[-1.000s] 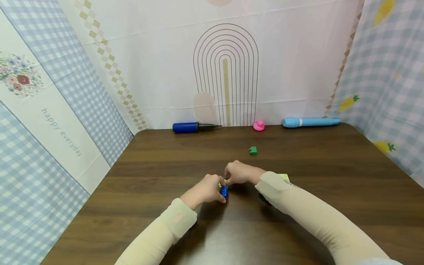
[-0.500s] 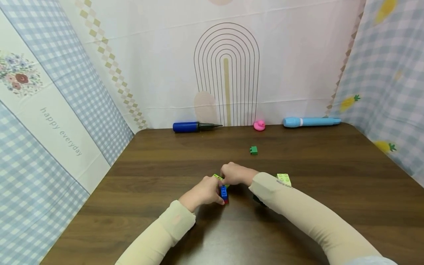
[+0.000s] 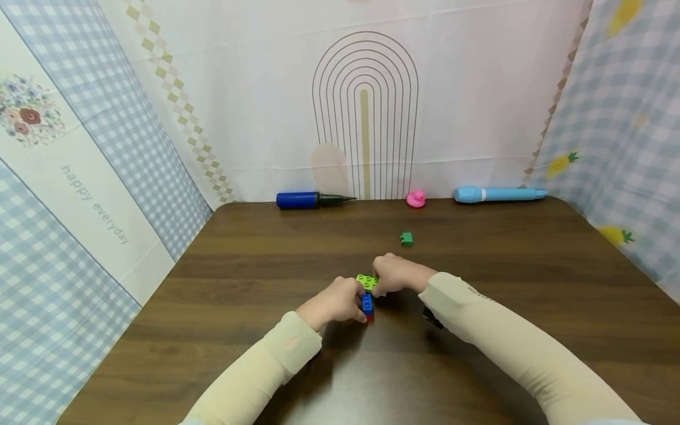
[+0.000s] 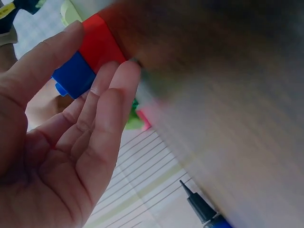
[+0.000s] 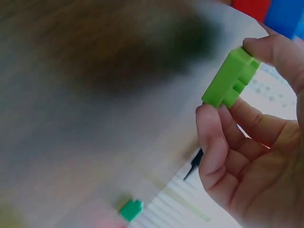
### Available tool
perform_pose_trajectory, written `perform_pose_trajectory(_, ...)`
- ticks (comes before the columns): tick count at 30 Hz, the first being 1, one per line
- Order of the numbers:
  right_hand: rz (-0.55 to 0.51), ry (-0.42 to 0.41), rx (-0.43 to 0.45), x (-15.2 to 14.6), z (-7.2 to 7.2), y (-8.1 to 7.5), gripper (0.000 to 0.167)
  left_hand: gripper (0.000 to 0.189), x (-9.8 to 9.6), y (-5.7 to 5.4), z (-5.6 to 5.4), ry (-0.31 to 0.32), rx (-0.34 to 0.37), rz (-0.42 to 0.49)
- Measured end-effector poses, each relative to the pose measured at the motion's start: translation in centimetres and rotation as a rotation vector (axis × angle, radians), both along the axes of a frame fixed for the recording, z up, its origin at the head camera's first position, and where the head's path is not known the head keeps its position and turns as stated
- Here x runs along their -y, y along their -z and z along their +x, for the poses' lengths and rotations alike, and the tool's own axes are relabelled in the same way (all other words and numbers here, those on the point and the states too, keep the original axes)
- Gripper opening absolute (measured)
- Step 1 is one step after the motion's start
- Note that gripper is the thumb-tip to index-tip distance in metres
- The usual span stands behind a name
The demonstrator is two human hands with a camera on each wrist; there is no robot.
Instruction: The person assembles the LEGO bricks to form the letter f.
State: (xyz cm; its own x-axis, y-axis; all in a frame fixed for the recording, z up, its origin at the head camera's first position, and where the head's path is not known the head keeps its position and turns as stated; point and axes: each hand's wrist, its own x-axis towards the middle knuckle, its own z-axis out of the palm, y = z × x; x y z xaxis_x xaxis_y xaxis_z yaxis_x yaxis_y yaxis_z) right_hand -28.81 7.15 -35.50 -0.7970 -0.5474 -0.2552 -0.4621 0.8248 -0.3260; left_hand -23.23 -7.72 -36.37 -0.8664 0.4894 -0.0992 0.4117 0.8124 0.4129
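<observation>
Our right hand (image 3: pixel 390 273) has shifted to the right over the last half second, bringing the lime brick (image 3: pixel 366 283) with it, and our left hand (image 3: pixel 340 300) has drifted the same way with its own pieces. The lime brick is near the middle of the table (image 3: pixel 202 319), between our hands, studs up; we pinch it by its ends, right thumb on one and fingertips on the other. Just nearer to us, the left thumb and fingers are drawn narrow and hold a blue brick (image 3: pixel 367 303) from its two sides, with a red brick (image 4: pixel 102 42) below it. The blue brick's far end comes right up beside the lime one, but we cannot tell whether they touch. Farther out, a green brick (image 3: pixel 406 239) lies beyond our right hand with its studs facing left. Along the back edge we see, from left to right, a blue cylinder (image 3: pixel 296 200) with a black pointed tip, a pink duck (image 3: pixel 417 199) and a light blue tube (image 3: pixel 499 195) with a white band. Behind them hangs a white cloth (image 3: pixel 255 106) printed with nested arches, and blue checked cloth (image 3: pixel 26 248) flanks both sides.
</observation>
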Motion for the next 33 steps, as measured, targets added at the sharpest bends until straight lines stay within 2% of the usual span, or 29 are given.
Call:
perform_pose_trajectory(8, -0.125, -0.001, 0.028, -3.0, 0.6, -2.1, 0.022, 0.033, -0.9, -0.3, -0.8, -0.002, 0.037, -0.049)
perform_pose_trajectory(14, -0.156, -0.013, 0.010, -4.6, 1.2, -3.1, 0.025, 0.042, -1.5, -0.6, -1.3, -0.026, 0.035, -0.124)
perform_pose_trajectory(21, -0.159, -0.066, -0.015, -5.7, 1.9, -2.9, 0.021, 0.046, -2.0, -0.4, -1.8, -0.031, 0.033, -0.154)
perform_pose_trajectory(28, -0.160, -0.136, -0.029, -5.2, 2.9, -2.7, 0.017, 0.044, -2.3, -0.5, -1.8, -0.034, 0.036, -0.160)
perform_pose_trajectory(33, -0.148, -0.142, -0.027, -4.5, 3.4, -2.7, 0.017, 0.057, -2.5, -0.6, -1.8, -0.034, 0.043, -0.165)
